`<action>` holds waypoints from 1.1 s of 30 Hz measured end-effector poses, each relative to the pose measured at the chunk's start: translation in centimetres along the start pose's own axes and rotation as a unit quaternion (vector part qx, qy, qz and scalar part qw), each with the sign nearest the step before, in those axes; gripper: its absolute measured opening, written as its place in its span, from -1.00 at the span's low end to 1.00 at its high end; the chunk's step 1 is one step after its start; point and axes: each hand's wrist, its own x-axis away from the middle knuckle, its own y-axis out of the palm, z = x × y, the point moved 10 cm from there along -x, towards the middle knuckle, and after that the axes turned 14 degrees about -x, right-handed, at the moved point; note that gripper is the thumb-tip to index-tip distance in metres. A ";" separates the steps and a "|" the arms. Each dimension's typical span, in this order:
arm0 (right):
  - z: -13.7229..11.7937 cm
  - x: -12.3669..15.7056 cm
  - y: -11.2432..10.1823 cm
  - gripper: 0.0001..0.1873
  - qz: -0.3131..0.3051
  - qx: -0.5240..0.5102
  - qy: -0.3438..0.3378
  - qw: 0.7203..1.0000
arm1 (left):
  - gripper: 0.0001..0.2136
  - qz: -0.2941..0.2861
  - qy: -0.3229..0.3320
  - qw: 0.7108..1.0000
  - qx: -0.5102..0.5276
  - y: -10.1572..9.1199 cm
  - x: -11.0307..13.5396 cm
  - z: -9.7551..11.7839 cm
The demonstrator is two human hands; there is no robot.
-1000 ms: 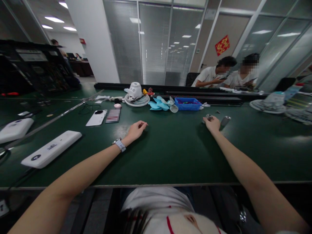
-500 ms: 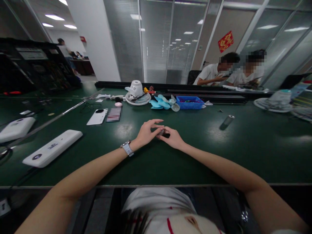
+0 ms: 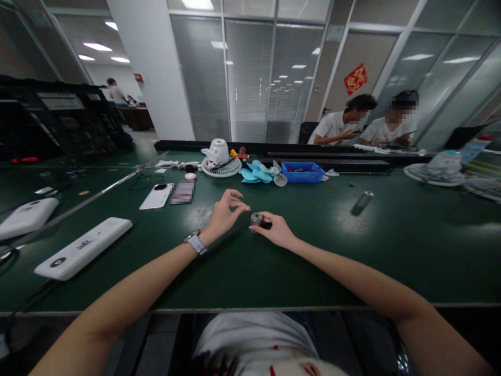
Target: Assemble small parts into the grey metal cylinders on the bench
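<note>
The right hand [image 3: 276, 228] is gripping a small metal cylinder [image 3: 256, 220] between thumb and fingers, about midway between the near and far edges of the worktop [image 3: 305, 279]. The left hand [image 3: 224, 215] is hovering just beside it, its thumb and fingers spread apart and its fingertips pointing toward the cylinder. A second metal cylinder [image 3: 362, 202] is sitting well apart, toward the worktop's right end. Along the far edge, a white fan [image 3: 219, 151], light-blue fan blades [image 3: 255, 173] and a blue bin [image 3: 303, 173] are sitting side by side.
</note>
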 end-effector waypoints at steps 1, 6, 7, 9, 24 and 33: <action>0.0 0.0 -0.1 -0.56 0.003 -0.001 0.001 1.000 | -0.66 -0.034 -0.011 0.999 -0.002 0.8 0.2 -1.0; 0.6 -0.3 -3.7 -0.56 0.067 -0.001 -0.013 0.998 | -0.51 -0.153 -0.053 0.986 0.033 4.0 1.3 -4.3; 1.0 -0.6 -5.5 -0.55 0.091 0.005 -0.015 0.996 | -0.48 -0.158 -0.056 0.985 0.038 4.1 1.3 -4.4; 2.1 -0.9 -10.4 -0.52 0.164 0.032 -0.016 0.986 | -0.46 -0.159 -0.061 0.984 0.051 4.2 1.3 -4.6; 8.8 4.3 -32.1 -0.37 0.471 0.290 0.165 0.816 | -0.64 -0.008 -0.218 0.974 0.061 2.0 1.3 -9.3; -0.4 -2.6 -1.7 -0.49 -0.014 0.260 -0.053 0.964 | -0.66 0.013 -0.221 0.974 0.040 1.6 1.3 -9.2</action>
